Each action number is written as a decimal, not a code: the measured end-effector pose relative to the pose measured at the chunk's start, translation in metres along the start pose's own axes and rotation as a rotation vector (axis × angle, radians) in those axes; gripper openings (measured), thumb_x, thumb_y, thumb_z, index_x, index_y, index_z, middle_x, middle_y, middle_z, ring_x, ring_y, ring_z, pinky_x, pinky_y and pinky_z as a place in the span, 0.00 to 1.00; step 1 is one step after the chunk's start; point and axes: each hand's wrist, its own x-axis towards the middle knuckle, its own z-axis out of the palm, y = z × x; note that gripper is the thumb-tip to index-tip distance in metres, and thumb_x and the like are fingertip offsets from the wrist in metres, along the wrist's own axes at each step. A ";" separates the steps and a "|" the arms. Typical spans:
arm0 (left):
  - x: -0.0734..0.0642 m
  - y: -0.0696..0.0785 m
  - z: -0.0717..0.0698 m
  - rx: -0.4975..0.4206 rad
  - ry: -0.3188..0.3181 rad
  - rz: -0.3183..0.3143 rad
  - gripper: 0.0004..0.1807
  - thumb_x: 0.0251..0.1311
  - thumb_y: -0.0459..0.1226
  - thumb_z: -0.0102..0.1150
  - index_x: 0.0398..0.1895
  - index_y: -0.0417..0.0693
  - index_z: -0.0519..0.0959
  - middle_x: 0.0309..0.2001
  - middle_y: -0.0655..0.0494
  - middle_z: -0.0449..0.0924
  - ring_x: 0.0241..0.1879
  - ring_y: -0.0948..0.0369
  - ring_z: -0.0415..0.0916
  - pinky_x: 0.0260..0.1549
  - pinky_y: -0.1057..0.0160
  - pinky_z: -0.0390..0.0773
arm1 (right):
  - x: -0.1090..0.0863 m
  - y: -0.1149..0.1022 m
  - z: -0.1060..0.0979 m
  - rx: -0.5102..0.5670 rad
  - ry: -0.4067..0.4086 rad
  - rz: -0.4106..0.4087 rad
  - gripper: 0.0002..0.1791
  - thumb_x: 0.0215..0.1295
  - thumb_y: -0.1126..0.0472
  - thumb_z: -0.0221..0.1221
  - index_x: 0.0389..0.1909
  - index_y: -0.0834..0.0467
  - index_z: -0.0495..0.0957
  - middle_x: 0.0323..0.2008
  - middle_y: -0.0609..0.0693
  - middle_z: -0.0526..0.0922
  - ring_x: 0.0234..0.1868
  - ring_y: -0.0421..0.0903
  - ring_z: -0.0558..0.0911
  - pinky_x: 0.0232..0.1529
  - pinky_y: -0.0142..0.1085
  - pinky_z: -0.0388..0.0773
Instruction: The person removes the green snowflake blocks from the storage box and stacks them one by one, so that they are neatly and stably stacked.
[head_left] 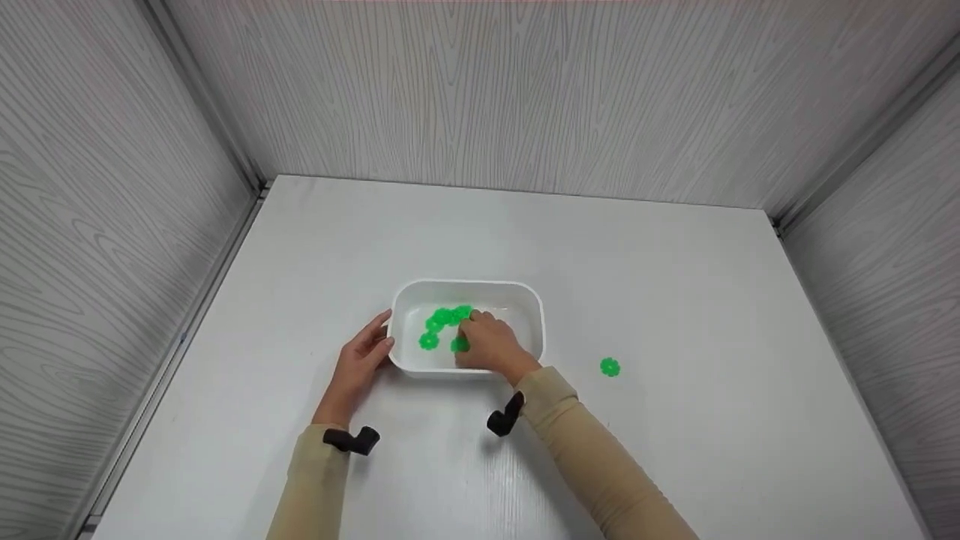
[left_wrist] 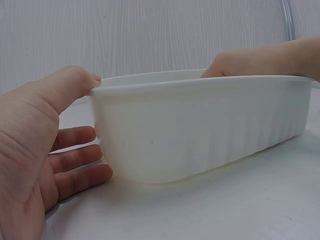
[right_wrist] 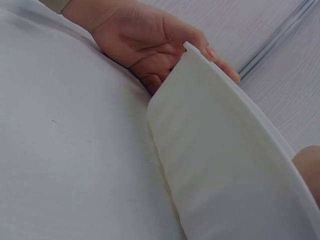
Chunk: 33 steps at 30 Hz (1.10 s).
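Observation:
A white rectangular tub (head_left: 469, 373) holds several green flower-shaped plastic pieces (head_left: 442, 316), mostly bunched in its left half. My left hand (head_left: 361, 364) steadies the tub's left end. In the left wrist view, the thumb of my left hand (left_wrist: 30, 135) rests on the rim, and its other visible fingers lie relaxed beside the wall. Down inside the tub is my right hand (head_left: 491, 346), fingers bent, with a green flower-shaped piece (head_left: 459, 344) between thumb and finger; its fingertips are partly hidden. In both wrist views the tub wall hides the pieces.
A single green flower-shaped piece (head_left: 610, 367) lies on the white table (head_left: 712, 315) to the right of the tub. Wood-grain panels (head_left: 480, 90) enclose the table at the back and both sides. Each wrist wears a black camera mount (head_left: 352, 441).

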 end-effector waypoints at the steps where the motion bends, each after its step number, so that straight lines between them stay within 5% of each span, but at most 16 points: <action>1: -0.001 0.003 0.000 -0.001 -0.006 -0.006 0.27 0.64 0.41 0.55 0.67 0.60 0.65 0.58 0.44 0.70 0.54 0.49 0.71 0.46 0.61 0.76 | 0.000 -0.001 0.000 -0.002 0.000 -0.006 0.15 0.51 0.53 0.62 0.39 0.56 0.78 0.33 0.46 0.71 0.35 0.45 0.69 0.36 0.39 0.70; 8: -0.006 0.018 0.003 -0.037 -0.038 -0.008 0.27 0.66 0.34 0.52 0.68 0.51 0.62 0.60 0.39 0.67 0.56 0.43 0.68 0.48 0.55 0.74 | -0.001 0.000 -0.002 0.035 0.020 -0.014 0.19 0.49 0.52 0.61 0.43 0.56 0.78 0.36 0.46 0.72 0.36 0.45 0.69 0.39 0.40 0.71; 21: 0.001 -0.004 -0.002 -0.003 -0.002 0.006 0.28 0.62 0.44 0.56 0.66 0.62 0.66 0.58 0.45 0.71 0.54 0.49 0.72 0.46 0.60 0.76 | -0.008 -0.002 -0.016 0.063 0.113 -0.037 0.17 0.56 0.50 0.61 0.45 0.54 0.76 0.36 0.47 0.76 0.38 0.44 0.74 0.39 0.38 0.73; 33: -0.002 0.008 0.000 -0.013 -0.024 0.000 0.28 0.65 0.38 0.54 0.68 0.54 0.63 0.59 0.39 0.68 0.55 0.44 0.69 0.45 0.59 0.77 | -0.020 0.001 -0.022 0.129 0.177 -0.068 0.16 0.58 0.50 0.60 0.45 0.52 0.75 0.36 0.46 0.76 0.37 0.43 0.74 0.38 0.36 0.73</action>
